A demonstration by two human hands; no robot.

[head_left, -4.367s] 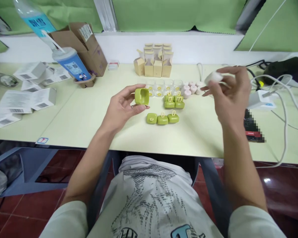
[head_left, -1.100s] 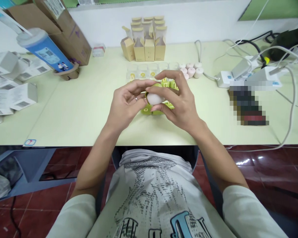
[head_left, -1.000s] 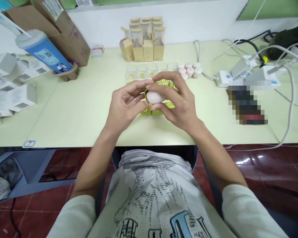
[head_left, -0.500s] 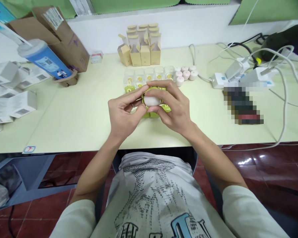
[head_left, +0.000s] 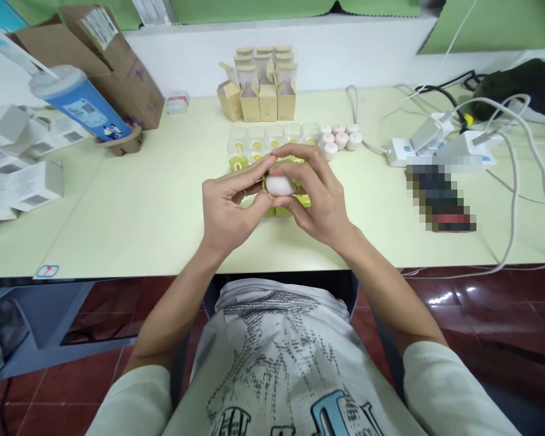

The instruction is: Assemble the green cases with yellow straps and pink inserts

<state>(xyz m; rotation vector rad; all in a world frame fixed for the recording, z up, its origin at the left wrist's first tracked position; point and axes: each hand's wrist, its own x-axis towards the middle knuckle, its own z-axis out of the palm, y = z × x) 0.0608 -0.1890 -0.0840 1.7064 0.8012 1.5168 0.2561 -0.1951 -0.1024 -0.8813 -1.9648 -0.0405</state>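
Head view: clamping right hand [head_left: 320,195] on white piece [head_left: 280,186] at near and far edges (best hold; likely light, stiff, slippery), gripping green shell [head_left: 264,181] at left with left hand [head_left: 231,209].

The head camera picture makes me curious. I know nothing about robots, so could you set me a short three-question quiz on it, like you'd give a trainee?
1. Multiple choice: what colour is the rounded piece between the left hand and the right hand?
A) Black
B) Whitish
C) Red

2. True or false: seen from the person's seat, the pale cylinders stand to the right of the clear cups.

3. Fill in the blank: beyond the clear cups, nearer the wall, stands a cluster of small tan ____.

Key:
1. B
2. True
3. boxes
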